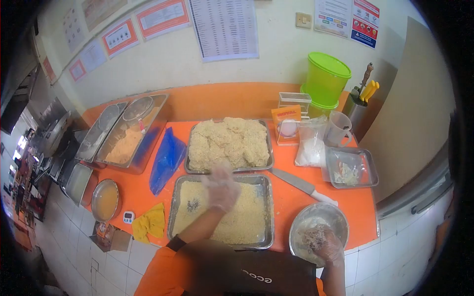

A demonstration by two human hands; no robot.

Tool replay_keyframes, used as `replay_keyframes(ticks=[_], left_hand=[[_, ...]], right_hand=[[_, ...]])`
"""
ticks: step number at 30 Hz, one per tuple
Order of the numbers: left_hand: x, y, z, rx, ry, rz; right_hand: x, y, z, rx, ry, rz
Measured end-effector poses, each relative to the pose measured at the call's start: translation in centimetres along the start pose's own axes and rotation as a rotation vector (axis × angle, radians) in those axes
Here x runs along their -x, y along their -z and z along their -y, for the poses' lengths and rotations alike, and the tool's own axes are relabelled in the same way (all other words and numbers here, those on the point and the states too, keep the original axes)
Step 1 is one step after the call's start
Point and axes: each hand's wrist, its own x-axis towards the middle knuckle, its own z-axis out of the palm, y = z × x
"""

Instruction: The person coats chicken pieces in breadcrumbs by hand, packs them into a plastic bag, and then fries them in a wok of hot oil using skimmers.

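My left hand (pixel 222 189), in a clear glove, is over the upper part of a metal tray of pale crumbs (pixel 242 217); its fingers look apart and hold nothing I can see, though they are blurred. Behind that tray stands another tray heaped with crumb-coated pieces (pixel 229 144). My right hand (pixel 330 246), also gloved, is inside a round metal bowl (pixel 297 222) at the right front. Its fingers are wrapped round a lumpy, batter-covered piece (pixel 314 237).
A large knife (pixel 296 183) lies behind the bowl. Right rear: a green container (pixel 326 79), a bag of white powder (pixel 311 149), a jug (pixel 338 129) and a small tray (pixel 351 170). Left: blue plastic (pixel 167 160), deep pans (pixel 131 143), a yellow cloth (pixel 149 222), a timer (pixel 129 217) and a pot (pixel 105 200).
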Motion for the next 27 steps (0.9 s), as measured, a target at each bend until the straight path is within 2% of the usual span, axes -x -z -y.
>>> replay_keyframes(ticks=[3, 5, 6, 9, 12, 15, 18, 21, 23, 26, 27], left_hand=[[2.8, -2.6, 0.0, 0.324, -0.132, -0.077], [2.9, -3.6, 0.2, 0.303, -0.189, -0.089], [3.0, -4.0, 0.0, 0.297, -0.214, -0.097], [4.7, -4.4, -0.5, 0.180, -0.441, 0.204], [4.8, -7.0, 0.7, 0.340, -0.417, -0.007], [1.2, -3.2, 0.2, -0.084, -0.127, -0.178], [0.7, -9.0, 3.5, 0.272, -0.175, -0.147], [0.8, -7.1, 3.0, 0.034, -0.112, -0.145], [0.7, -4.3, 2.7, 0.067, -0.254, 0.036], [0.7, 1.3, 2.3, 0.103, -0.473, 0.312], [2.8, 3.2, 1.5, 0.117, -0.281, 0.441]], right_hand=[[0.1, 0.6, 1.1, 0.062, -0.055, -0.097], [0.1, 1.3, 2.8, -0.055, -0.151, -0.038], [-0.2, 0.7, 2.0, -0.038, -0.117, 0.000], [-0.1, -0.1, 1.2, -0.020, -0.077, 0.041], [-0.2, 2.3, 4.3, -0.053, -0.057, -0.044], [-0.7, 2.0, 3.4, -0.090, 0.055, -0.005], [0.2, 1.7, 2.5, -0.072, 0.100, 0.007], [0.3, 2.2, 3.5, -0.085, 0.043, -0.104], [0.8, 2.9, 4.9, -0.150, -0.054, -0.156], [1.0, 4.1, 5.7, -0.276, -0.144, -0.044], [0.9, 3.7, 5.0, -0.154, -0.045, -0.075]])
